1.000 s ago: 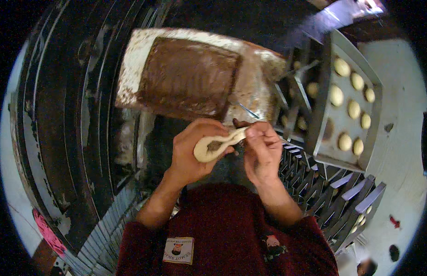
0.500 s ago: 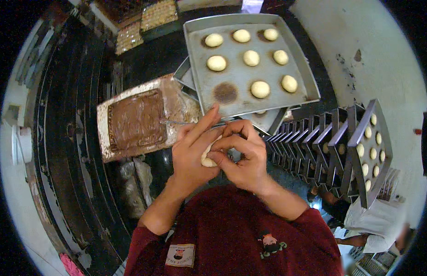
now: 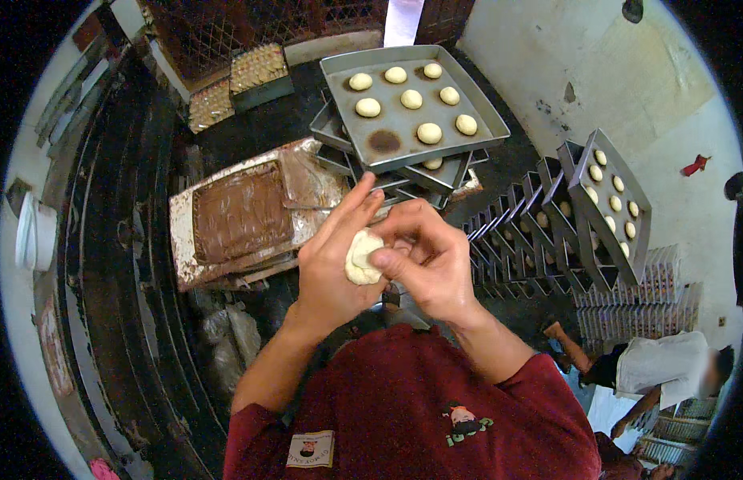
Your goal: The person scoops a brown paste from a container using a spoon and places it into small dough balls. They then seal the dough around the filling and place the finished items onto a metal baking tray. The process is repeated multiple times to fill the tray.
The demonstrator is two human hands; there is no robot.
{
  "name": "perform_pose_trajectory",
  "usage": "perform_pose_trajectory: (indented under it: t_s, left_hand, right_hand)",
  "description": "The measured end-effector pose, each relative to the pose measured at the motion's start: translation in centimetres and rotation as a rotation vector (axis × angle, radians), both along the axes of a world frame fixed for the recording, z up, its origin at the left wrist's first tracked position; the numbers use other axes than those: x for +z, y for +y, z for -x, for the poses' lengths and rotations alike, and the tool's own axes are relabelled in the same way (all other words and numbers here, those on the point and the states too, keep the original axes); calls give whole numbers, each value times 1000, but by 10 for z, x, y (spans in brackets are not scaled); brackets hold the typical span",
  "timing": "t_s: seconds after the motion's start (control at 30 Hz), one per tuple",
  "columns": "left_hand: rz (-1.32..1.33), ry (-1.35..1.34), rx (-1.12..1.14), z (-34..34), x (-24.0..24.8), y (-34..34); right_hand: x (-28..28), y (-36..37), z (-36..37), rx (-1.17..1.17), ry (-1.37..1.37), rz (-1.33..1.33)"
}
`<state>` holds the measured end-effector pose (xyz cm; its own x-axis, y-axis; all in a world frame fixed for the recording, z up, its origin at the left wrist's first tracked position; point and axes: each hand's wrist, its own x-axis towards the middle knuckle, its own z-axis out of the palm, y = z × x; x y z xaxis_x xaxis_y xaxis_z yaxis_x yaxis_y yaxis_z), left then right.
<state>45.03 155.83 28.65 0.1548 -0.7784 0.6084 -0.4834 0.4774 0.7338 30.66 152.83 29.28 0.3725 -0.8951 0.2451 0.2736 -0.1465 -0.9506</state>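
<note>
Dough ball (image 3: 361, 257): pale, judged soft, light, easily dented. It is cupped in the left hand (image 3: 333, 264) and pinched at its edge by the right hand (image 3: 426, 262), below the metal tray (image 3: 403, 132) of dough pieces.

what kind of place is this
Most likely a small bakery workroom. Both hands, left hand and right hand, pinch a dough ball; a metal tray carries dough rounds, beside stacked trays and a brown filling slab.
</note>
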Motion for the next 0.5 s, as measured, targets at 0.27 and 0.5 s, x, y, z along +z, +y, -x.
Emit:
perform_pose_trajectory:
  t_s: [0.27, 0.5]
  left_hand:
    - [-150, -64, -311, -33, -12, 71]
    - [39, -204, -144, 12, 24, 72]
  right_hand:
    - [-75, 86, -19, -109, -356, -237]
    - [-56, 87, -1, 108, -278, -105]
